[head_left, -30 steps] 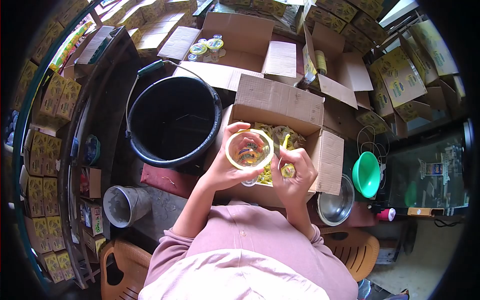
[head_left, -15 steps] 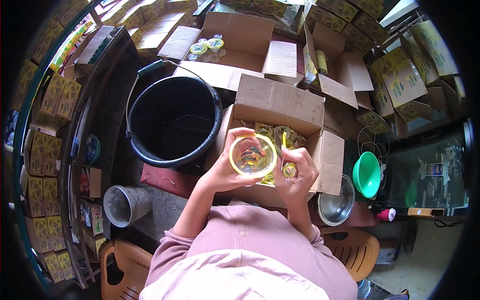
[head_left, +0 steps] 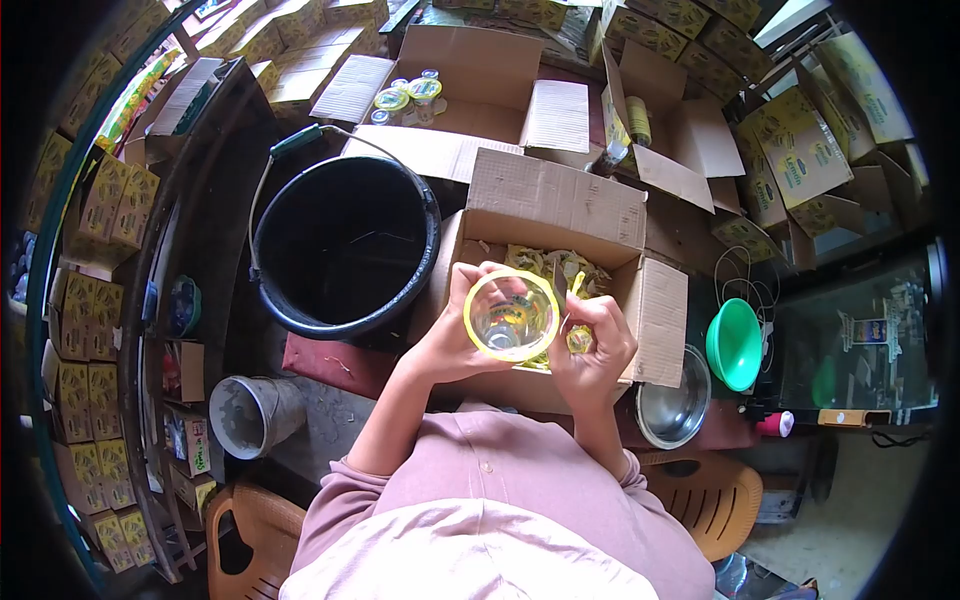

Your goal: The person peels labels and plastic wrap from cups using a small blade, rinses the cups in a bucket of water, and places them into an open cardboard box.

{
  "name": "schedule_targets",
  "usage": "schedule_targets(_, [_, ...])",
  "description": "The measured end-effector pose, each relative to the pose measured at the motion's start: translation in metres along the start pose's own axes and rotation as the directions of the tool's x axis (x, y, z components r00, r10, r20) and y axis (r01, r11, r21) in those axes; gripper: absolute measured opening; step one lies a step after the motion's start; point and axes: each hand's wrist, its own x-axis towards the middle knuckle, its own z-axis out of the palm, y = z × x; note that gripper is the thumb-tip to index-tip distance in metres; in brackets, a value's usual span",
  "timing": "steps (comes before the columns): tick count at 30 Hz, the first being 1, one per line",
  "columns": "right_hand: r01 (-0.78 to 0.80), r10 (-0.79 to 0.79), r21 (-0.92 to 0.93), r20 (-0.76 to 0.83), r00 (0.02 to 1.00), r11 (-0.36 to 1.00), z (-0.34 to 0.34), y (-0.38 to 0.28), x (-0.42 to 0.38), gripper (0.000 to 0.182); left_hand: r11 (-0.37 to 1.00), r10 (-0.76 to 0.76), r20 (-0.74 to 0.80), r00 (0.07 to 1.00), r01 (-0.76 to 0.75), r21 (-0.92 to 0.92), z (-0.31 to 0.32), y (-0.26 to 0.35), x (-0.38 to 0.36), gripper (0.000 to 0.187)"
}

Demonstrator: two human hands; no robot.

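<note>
My left hand [head_left: 448, 340] is wrapped round a clear plastic cup [head_left: 497, 335] with a yellow rim, its mouth tilted up towards me. Printed colours show on the cup's wall. Just to the right, my right hand [head_left: 603, 350] is closed in a pinch, with a narrow yellow strip [head_left: 578, 285] and a thin grey blade-like piece [head_left: 559, 280] standing up from its fingers. A small clear and yellow piece [head_left: 578, 340] shows by its palm. Both hands are over the near side of an open cardboard box [head_left: 560, 195] holding yellow and clear scraps.
A large black bucket [head_left: 262, 235] stands left of the box. Behind are an open carton [head_left: 470, 60] with several lidded cups [head_left: 393, 99] and another carton [head_left: 700, 140]. On the right sit a green bowl [head_left: 733, 345] and a metal bowl [head_left: 672, 410]; a grey bucket [head_left: 240, 415] stands lower left.
The cup has shifted slightly right and down, and its printed side shows differently, as if turned. The yellow strip in my right hand now leans more to the right.
</note>
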Motion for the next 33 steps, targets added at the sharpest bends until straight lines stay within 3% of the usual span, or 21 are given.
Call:
schedule_targets(2, [0.029, -0.031, -0.051, -0.027, 0.999, 0.998, 0.001, 0.001, 0.000, 0.027, 0.990, -0.013, -0.038, 0.999, 0.008, -0.141, 0.003, -0.002, 0.002, 0.073])
schedule_targets(5, [0.051, -0.057, -0.109, -0.052, 0.997, 0.993, 0.002, 0.003, -0.002, 0.026, 0.989, -0.062, -0.060, 0.996, 0.053, -0.141, 0.007, 0.002, 0.002, 0.069])
schedule_targets(15, [0.079, -0.090, -0.166, -0.062, 0.994, 0.983, 0.007, 0.001, -0.006, 0.028, 0.994, 0.013, -0.203, 0.979, 0.009, 0.108, 0.014, 0.007, 0.005, 0.072])
schedule_targets(22, [0.106, -0.118, -0.177, -0.063, 0.991, 0.979, 0.005, 0.003, -0.003, 0.028, 0.986, 0.002, -0.108, 0.994, 0.016, 0.165, 0.011, 0.010, 0.003, 0.072])
schedule_targets(24, [0.093, -0.098, -0.105, -0.043, 0.994, 0.990, 0.003, 0.004, 0.000, 0.028, 0.983, 0.000, -0.070, 0.998, 0.013, 0.182, 0.009, 0.014, 0.003, 0.072])
schedule_targets(33, [0.053, -0.054, -0.074, -0.014, 0.998, 0.996, 0.000, -0.003, -0.004, 0.021, 0.986, 0.033, -0.102, 0.994, -0.016, 0.166, 0.002, 0.010, 0.004, 0.069])
